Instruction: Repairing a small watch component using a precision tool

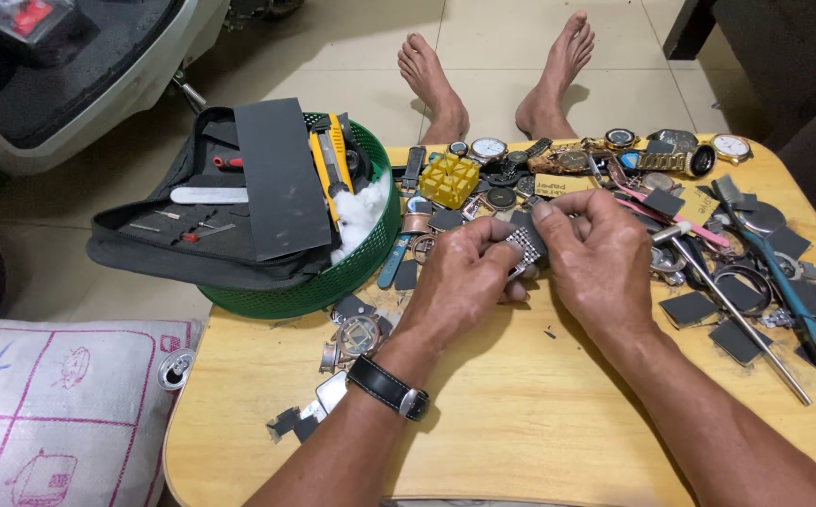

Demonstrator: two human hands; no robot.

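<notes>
Both hands grip a metal watch bracelet over a cluttered wooden table.

The left hand [464, 272] and right hand [596, 249] are closed on a silver link watch bracelet [523, 246], held between the fingertips just above the table [521, 422]. A black strap wristwatch [389, 387] sits on the left wrist. Behind the hands lie a yellow square watch holder [448, 180], a tan rectangular paper label [564, 183] and several watches. A green round basket [333, 282] at the table's left edge carries an open black tool case [201, 225]. A white woven sack [51, 413] with pink printed line drawings lies at lower left.
</notes>
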